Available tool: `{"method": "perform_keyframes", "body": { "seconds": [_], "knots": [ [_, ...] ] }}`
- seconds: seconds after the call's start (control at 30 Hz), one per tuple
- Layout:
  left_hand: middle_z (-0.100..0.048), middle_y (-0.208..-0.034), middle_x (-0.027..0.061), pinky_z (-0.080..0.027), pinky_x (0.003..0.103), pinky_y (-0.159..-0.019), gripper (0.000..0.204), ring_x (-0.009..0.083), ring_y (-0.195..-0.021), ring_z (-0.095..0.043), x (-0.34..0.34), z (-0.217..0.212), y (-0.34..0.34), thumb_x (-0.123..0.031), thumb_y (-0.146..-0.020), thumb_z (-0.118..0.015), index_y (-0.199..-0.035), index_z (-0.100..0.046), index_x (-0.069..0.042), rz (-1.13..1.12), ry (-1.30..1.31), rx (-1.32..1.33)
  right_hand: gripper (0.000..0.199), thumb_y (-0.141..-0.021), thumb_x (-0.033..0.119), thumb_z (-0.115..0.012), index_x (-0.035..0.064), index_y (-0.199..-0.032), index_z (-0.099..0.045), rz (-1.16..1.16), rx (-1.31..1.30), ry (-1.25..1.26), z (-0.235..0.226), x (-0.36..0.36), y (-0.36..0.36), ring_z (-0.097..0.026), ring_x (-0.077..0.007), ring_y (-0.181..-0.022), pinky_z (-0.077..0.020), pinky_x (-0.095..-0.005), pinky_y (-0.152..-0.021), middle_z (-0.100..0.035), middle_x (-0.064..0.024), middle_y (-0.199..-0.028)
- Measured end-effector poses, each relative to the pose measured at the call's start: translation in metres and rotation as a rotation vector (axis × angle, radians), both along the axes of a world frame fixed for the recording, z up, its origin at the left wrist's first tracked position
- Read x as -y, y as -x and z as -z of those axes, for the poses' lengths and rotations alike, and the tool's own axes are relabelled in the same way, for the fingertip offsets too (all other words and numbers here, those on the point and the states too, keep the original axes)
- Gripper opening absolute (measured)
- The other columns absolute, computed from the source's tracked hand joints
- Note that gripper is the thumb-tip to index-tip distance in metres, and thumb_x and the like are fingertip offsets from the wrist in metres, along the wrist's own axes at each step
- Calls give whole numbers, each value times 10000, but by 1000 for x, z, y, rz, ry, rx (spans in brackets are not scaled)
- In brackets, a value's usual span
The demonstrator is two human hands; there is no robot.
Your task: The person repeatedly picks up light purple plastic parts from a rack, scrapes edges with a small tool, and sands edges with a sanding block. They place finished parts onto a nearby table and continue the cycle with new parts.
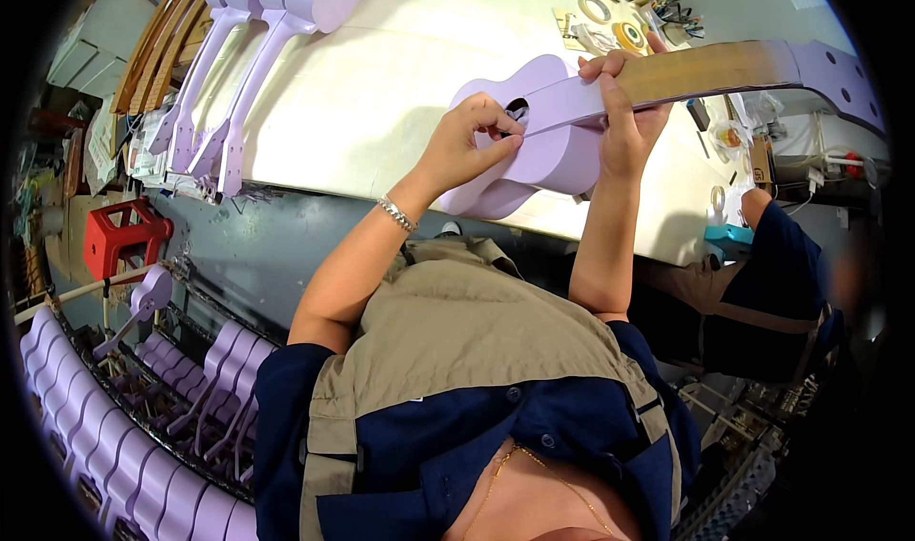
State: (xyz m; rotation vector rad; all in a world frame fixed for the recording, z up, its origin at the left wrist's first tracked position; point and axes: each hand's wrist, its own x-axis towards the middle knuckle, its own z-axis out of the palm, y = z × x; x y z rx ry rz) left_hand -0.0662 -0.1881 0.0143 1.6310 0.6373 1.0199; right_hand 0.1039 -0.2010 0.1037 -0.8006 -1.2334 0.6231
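A pale purple ukulele (564, 155) is tilted over the near edge of the table, its neck pointing right. My right hand (629, 112) wraps round the neck close to the body. Yellowish tape (710, 72) covers the fretboard beyond that hand. At the sound hole (517, 110), the fingers of my left hand (477, 139) are pinched together at the rim. Something whitish shows inside the hole; what those fingers hold, if anything, is too small to make out. The headstock (841, 76) has peg holes and no strings are visible.
More purple ukuleles (276, 26) lie at the table's far left, and many hang on a rack (114, 436) behind left. Tape rolls (629, 36) and a tool holder (675, 21) are at the back right. A red stool (124, 239) stands left; a co-worker (786, 255) is close on my right.
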Motion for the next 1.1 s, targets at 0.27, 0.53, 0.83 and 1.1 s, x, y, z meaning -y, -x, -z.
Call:
{"method": "perform_keyframes", "body": {
  "seconds": [0.27,0.53,0.83,1.1],
  "knots": [
    [-537,-808,15,-430,242,-690,65,120,-752,-526,-8,-12,6,-45,-727,-678,-788,-657,-41,-19,-177,-117,594,-782,-45,-544,-37,-1293,-241,9,0,-1,-1,1,3,-604,-203,-774,-475,-397,-841,-543,-83,-860],
    [-566,-718,8,-436,229,-597,29,99,-648,-536,-24,8,7,-56,-746,-638,-765,-619,-46,-208,-92,-109,564,-747,-49,-541,-45,-1253,-293,11,46,11,-2,9,8,-599,-227,-866,-457,-409,-861,-558,-97,-888],
    [-482,-622,1,-313,186,-472,138,64,-536,-409,-43,-14,18,-169,-848,-572,-880,-565,-35,-357,670,424,522,-626,-16,-556,23,-1141,-486,-308,66,4,-13,15,19,-289,-376,-1321,-267,-552,-1039,-391,-228,-1333],
    [-607,-845,135,-512,230,-615,158,175,-678,-582,-112,-176,52,-99,-906,-462,-861,-511,44,-218,602,1012,870,-674,57,-564,-20,-1421,-126,-526,84,151,-14,12,14,-449,-419,-1173,-266,-522,-1036,-424,-304,-1269]
  ]
}}
